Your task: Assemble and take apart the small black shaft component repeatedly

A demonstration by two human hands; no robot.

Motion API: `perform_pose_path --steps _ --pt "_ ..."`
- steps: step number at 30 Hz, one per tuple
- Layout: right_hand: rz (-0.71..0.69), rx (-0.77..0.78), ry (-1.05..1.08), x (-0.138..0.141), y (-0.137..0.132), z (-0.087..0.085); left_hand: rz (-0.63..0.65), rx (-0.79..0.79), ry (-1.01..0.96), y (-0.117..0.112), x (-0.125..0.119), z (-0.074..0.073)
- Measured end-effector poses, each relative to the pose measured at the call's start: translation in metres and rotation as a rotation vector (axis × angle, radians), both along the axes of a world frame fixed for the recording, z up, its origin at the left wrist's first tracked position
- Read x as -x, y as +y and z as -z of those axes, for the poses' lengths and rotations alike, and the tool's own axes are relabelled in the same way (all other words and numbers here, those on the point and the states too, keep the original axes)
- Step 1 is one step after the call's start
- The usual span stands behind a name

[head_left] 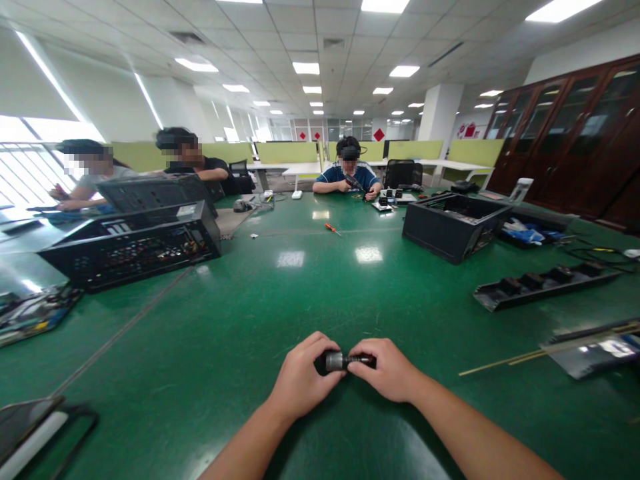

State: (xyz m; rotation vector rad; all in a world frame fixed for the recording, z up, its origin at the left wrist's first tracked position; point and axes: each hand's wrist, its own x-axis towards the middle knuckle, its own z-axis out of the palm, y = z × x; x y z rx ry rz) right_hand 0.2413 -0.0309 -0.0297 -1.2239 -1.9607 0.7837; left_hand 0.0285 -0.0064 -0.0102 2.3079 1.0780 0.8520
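Close to me, low in the middle of the view, my left hand point(306, 373) curls around a small silver-and-black cylinder point(335, 361). From the other side, my right hand point(385, 369) pinches a thin dark stem point(356, 360) at the cylinder's right end. Stem and cylinder lie in one line, level with the table; I cannot tell whether they are joined. A dark, brownish tip shows under my right fingers. Both sets of fingertips nearly meet around the part, and my fingers hide much of it.
A green table point(260, 313) spreads around my hands. Black computer cases stand left point(135, 247) and right point(453, 227). An orange screwdriver point(332, 229) lies farther off. At right are a long black tray point(545, 283) and thin yellowish rods point(505, 363). Across the table a person point(349, 175) holds a tool.
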Motion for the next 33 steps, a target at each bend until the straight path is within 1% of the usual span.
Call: perform_pose_path --steps 9,18,33 --pt "0.0 0.013 -0.001 -0.0003 0.0005 0.0024 -0.002 0.01 0.009 -0.0006 -0.0004 -0.0007" --pt "0.002 0.014 -0.004 -0.0007 -0.0001 -0.0009 0.0 0.001 0.012 -0.0004 0.0005 -0.0013" --pt "0.004 0.022 -0.006 -0.0018 0.0004 -0.001 -0.006 -0.02 0.001 0.0016 0.0026 0.0012"
